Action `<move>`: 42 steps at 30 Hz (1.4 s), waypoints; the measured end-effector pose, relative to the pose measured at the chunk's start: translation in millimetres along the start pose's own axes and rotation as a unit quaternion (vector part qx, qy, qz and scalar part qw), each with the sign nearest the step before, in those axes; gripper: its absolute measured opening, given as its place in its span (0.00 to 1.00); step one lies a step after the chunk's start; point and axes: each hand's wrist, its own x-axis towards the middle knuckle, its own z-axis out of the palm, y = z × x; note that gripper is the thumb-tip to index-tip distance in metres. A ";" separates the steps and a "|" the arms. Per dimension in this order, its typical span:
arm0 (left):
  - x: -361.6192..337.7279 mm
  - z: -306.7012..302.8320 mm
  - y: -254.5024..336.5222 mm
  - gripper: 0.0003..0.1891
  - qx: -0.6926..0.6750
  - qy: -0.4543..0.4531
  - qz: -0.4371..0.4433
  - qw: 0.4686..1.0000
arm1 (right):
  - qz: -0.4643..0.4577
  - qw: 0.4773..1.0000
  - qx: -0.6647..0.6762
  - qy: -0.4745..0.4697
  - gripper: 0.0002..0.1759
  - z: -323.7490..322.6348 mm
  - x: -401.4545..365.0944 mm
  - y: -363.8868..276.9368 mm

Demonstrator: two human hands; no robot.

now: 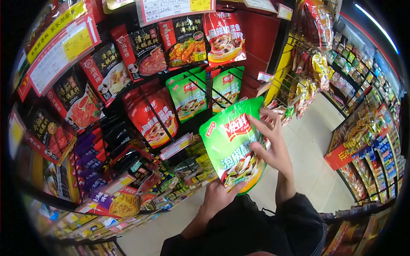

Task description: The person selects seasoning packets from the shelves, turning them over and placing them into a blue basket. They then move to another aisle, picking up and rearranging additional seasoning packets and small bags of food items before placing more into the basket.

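My left hand [218,198] grips the lower edge of a green seasoning packet [213,147], thumb across its front and the other fingers hidden behind. The packet is tilted, its printed front facing me, with red and white lettering and a picture of a fish dish. At its right side is my right hand [273,143], fingers spread and the thumb against or just over the front. Similar green packets [188,96] hang on the rack behind, beside red seasoning packets [151,115].
Black hotpot seasoning packets [145,49] hang in rows at the upper left, under price tags [64,49]. A wire rack [284,77] with hanging snack bags [321,70] is at the right. Beyond the tiled floor [305,153] stands another stocked shelf [369,149].
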 end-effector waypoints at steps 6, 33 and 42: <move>40.0 -1.5 21.6 0.18 -0.002 0.025 0.053 0.998 | -0.046 0.997 -0.009 0.069 0.38 -21.1 68.7 -11.4; 163.9 -37.7 57.0 0.25 -0.187 0.090 -0.020 0.978 | -0.040 0.921 0.373 0.103 0.24 -47.1 235.2 21.5; 170.2 -34.3 54.0 0.24 -0.211 0.076 -0.029 0.974 | -0.061 0.958 0.266 0.094 0.22 -58.9 239.4 26.6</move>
